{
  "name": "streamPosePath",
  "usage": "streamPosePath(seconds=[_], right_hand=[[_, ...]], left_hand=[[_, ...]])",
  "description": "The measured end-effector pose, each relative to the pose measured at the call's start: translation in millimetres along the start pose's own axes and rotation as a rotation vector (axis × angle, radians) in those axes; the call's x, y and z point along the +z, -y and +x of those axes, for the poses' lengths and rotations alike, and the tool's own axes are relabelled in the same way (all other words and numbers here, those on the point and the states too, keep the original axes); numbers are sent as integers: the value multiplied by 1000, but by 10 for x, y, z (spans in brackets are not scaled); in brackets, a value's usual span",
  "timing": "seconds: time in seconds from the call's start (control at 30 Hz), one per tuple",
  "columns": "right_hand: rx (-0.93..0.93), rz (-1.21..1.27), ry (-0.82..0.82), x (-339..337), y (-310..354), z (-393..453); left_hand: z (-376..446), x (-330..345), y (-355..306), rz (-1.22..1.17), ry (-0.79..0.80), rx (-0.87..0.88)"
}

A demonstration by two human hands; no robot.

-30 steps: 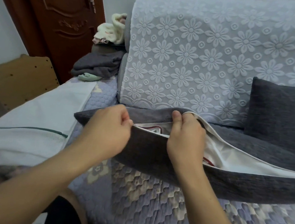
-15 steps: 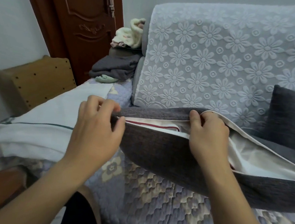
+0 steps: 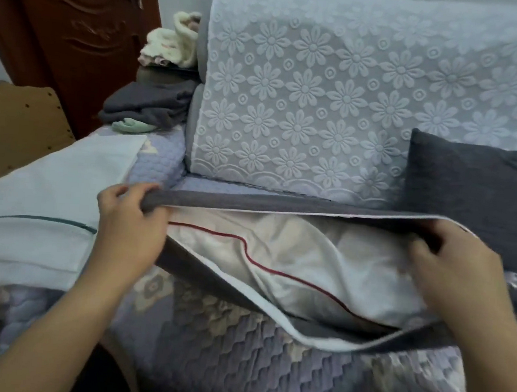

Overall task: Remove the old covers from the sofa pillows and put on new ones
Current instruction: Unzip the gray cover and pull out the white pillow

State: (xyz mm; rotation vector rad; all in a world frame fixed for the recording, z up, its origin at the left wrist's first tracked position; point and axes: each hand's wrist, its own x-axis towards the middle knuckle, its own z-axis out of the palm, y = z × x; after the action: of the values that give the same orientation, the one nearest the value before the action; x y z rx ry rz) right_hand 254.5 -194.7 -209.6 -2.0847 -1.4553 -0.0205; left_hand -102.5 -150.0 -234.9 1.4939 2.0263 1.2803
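A dark grey pillow cover lies across the sofa seat with its long side gaping wide. Inside shows the white inner pillow with a thin red piping line. My left hand grips the cover's left corner at the upper edge. My right hand holds the upper edge far to the right, fingers curled into the opening. A white cover with a green stripe lies flat on the seat to the left. A second dark grey pillow leans on the backrest at right.
The backrest wears a pale floral lace throw. A quilted lilac pad covers the seat. Folded grey and cream cloths pile on the armrest. A brown door and a wooden board stand at left.
My hands have moved apart along the cover's upper edge, the right one far to the right. The opening now gapes much wider and shows more of the white inner pillow.
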Motion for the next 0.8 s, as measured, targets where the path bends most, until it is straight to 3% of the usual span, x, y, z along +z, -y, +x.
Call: streamPosePath(seconds=[0.1,0.2,0.33,0.43,0.5,0.63,0.73,0.8], right_hand=[[132,-124,3,162,-194,-15],[128,-100,-134,285,-118,117],[82,96,-450,206,73,483],[17,191,-547,179,77,736],[-6,222,-443,240,-22,850],[61,239,-116,657,-89,636],[-140,218,134,1216,93,43],[-324,188,268,1556,241,-296]], left_hand=[[124,57,-59,-313,-14,-179],[395,122,-381,-683,-29,-252],[867,-51,-1130,-1039,-56,-63],[901,-115,-1232,-1077,-36,52],[829,-55,-876,-905,-66,-18],[458,493,28,-511,125,-141],[66,960,520,-348,275,-135],[-103,1098,695,-327,244,-190]])
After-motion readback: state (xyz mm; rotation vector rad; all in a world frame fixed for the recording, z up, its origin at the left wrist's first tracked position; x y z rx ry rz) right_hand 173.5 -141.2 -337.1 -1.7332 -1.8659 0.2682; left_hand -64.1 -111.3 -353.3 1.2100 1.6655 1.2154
